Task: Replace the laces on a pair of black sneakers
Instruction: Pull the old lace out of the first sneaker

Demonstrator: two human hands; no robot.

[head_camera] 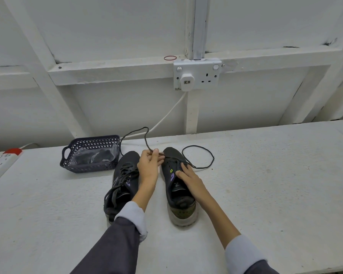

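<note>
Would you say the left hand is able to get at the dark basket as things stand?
Probably yes: the basket sits open-topped just past the laced sneaker, nothing covering it, but the left hand pinches a lace it should drop first.

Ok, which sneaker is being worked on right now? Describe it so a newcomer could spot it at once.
Find the white double wall socket; on the white table below it stand two black sneakers side by side. It is the right sneaker, under the right hand. Unlike the fully laced left sneaker, its eyelets are mostly bare and a loose lace trails onto the table.
</note>
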